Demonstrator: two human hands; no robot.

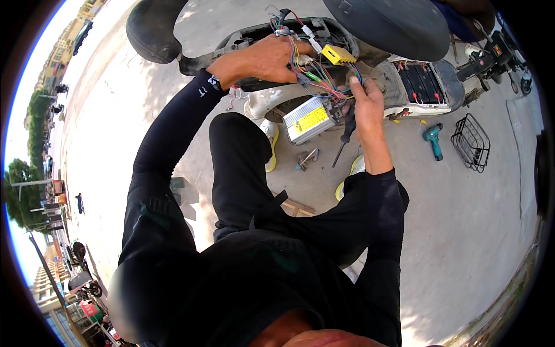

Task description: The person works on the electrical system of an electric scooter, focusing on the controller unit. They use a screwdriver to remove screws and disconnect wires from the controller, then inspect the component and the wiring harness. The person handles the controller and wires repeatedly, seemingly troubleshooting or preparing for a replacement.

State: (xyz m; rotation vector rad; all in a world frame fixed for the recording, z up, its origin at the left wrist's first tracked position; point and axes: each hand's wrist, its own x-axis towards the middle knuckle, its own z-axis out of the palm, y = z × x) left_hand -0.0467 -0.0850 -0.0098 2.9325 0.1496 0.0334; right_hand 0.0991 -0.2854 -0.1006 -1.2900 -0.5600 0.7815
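Observation:
My left hand [263,58] grips a bundle of coloured wires [315,72] that comes out of the open body of an electric scooter [404,87]. A yellow connector [338,54] sits at the top of the bundle. My right hand [367,107] pinches some of the wires lower down and also holds a black-handled screwdriver [346,136], shaft pointing down. A silver controller box with a yellow label [309,120] hangs from the wires between my hands.
The raised scooter seat [393,23] is above my hands. A battery bay with black batteries [425,84] lies to the right. On the concrete lie a teal cordless drill [432,139], a black wire basket [471,141] and pliers [306,157].

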